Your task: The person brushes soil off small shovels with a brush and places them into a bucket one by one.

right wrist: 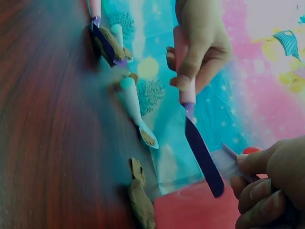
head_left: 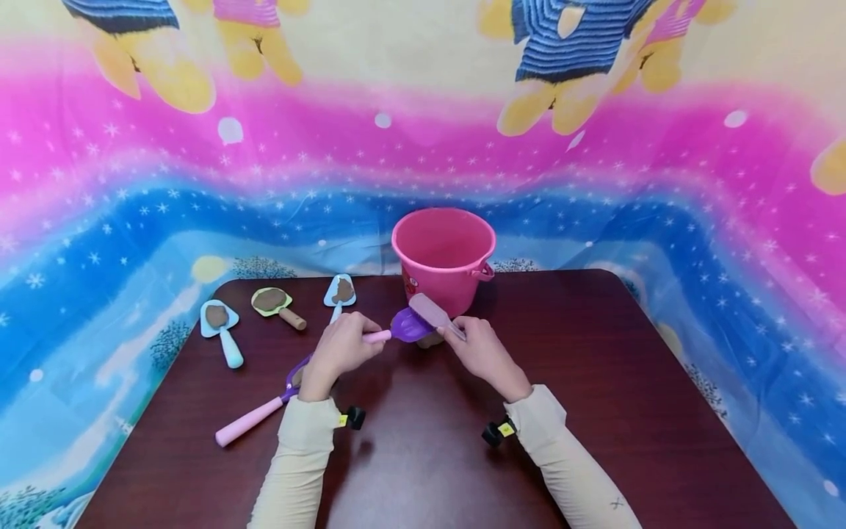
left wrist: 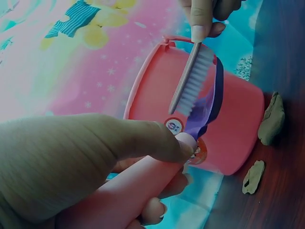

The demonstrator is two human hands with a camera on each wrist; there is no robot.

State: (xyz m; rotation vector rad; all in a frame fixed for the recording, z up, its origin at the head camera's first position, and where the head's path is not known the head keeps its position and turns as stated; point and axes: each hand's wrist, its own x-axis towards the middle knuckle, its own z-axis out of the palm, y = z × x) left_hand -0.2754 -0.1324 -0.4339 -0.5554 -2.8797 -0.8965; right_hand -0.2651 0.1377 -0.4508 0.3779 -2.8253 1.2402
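Note:
My left hand [head_left: 340, 349] grips the pink handle of a toy shovel [head_left: 407, 327], its purple scoop held in the air before the pink bucket [head_left: 452, 283]. In the left wrist view the thumb lies along the handle [left wrist: 128, 191]. A flat brush [head_left: 429, 310] is pinched by its handle in my right hand [head_left: 485, 356]. Its pale bristles [left wrist: 193, 88] reach into the scoop and seem to touch it. On the table below are two brown clay lumps [left wrist: 271, 119], near the bucket's base.
Left on the table lie a light-blue shovel [head_left: 230, 349], a green shovel [head_left: 294, 318], another light-blue shovel [head_left: 348, 279] and a second purple shovel [head_left: 247, 421], all with brown clay on them. A printed cloth [head_left: 317, 213] hangs behind the table [head_left: 423, 455].

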